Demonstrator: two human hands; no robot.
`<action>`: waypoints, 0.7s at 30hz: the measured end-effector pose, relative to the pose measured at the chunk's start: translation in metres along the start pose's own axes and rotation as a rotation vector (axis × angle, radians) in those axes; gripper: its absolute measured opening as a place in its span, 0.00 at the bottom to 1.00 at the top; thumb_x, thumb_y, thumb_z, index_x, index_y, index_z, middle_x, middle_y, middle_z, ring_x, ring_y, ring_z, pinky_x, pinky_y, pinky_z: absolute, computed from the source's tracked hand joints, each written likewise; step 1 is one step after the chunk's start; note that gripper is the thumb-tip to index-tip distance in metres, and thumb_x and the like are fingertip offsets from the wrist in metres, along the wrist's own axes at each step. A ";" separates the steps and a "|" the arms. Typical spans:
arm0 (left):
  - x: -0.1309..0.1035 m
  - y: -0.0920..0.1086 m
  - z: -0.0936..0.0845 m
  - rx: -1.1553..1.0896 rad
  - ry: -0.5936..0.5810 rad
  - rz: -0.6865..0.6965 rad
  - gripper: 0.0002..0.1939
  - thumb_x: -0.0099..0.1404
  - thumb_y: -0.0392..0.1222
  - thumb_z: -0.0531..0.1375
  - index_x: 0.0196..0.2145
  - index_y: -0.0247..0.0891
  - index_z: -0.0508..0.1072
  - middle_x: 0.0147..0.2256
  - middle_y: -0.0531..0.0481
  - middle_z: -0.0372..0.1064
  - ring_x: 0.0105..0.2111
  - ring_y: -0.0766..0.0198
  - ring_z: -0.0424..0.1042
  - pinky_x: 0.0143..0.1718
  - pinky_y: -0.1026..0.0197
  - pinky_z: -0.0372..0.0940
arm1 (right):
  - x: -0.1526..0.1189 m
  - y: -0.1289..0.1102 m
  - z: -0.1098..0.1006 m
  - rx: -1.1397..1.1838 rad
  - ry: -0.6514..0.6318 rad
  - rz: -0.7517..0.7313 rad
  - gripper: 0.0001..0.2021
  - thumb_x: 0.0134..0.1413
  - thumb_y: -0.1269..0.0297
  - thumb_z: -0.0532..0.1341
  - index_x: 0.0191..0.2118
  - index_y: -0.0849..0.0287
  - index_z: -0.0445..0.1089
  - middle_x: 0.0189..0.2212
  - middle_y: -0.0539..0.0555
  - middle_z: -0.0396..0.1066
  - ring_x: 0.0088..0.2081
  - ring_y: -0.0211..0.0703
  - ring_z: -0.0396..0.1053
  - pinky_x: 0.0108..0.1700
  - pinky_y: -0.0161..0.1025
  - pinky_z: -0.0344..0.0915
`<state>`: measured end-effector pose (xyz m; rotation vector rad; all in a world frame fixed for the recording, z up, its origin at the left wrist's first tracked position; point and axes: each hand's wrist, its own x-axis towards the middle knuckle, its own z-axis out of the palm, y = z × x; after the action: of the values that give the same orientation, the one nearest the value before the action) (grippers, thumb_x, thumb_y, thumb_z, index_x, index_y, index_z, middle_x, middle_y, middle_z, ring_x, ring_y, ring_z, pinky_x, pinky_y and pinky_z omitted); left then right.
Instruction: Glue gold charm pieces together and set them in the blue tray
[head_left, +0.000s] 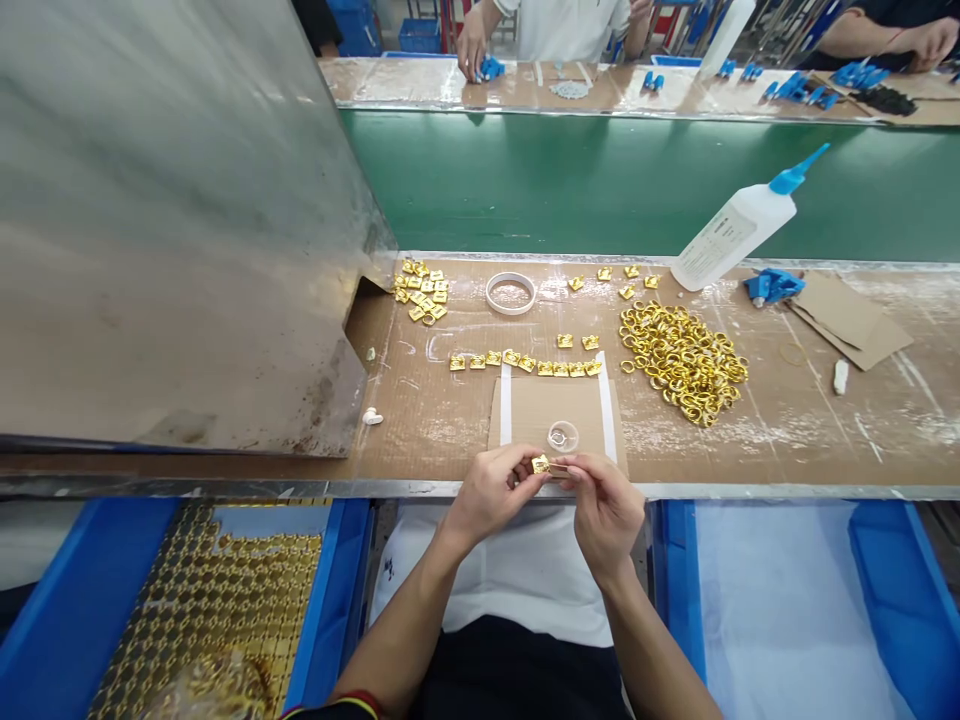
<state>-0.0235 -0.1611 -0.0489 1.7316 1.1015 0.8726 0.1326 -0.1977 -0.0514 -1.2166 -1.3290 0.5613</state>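
- The small gold piece (541,464) is pinched in the fingertips of my left hand (487,495), just inside the front edge of the tabletop (427,440); it's too small for me to tell its long axis.
- My right hand (609,508) is closed on a thin tool (557,467) that lies roughly sideways, its tip at the piece's right side. My hands are close together, the left one nearer the piece.
- Just beyond my fingers, a little right, sits a clear round dish (576,436) on the taped cardboard pad (555,395).
- Along the pad's far edge runs a row of gold pieces (544,369), reaching past its left corner.
- Farther right is a pile of gold rings (686,355); a bottle (739,232) leans by the back edge.
- A metal housing (165,230) blocks the left side, well apart from my hands.
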 end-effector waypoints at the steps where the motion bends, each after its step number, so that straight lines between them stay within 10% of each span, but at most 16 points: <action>1: 0.000 0.000 0.000 -0.004 -0.001 -0.001 0.09 0.68 0.44 0.62 0.40 0.36 0.77 0.26 0.52 0.74 0.21 0.69 0.67 0.23 0.68 0.63 | 0.000 0.000 0.001 -0.007 -0.003 -0.004 0.08 0.66 0.70 0.61 0.41 0.53 0.78 0.34 0.52 0.80 0.29 0.41 0.76 0.30 0.36 0.74; 21: 0.000 0.000 0.000 0.000 -0.003 0.033 0.09 0.69 0.43 0.61 0.40 0.36 0.77 0.28 0.50 0.75 0.21 0.69 0.67 0.23 0.67 0.63 | 0.000 0.000 0.005 -0.007 0.019 0.008 0.07 0.66 0.71 0.61 0.39 0.55 0.77 0.32 0.52 0.79 0.26 0.38 0.75 0.27 0.33 0.74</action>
<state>-0.0239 -0.1614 -0.0490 1.7550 1.0732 0.8900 0.1281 -0.1966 -0.0521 -1.2309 -1.3120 0.5499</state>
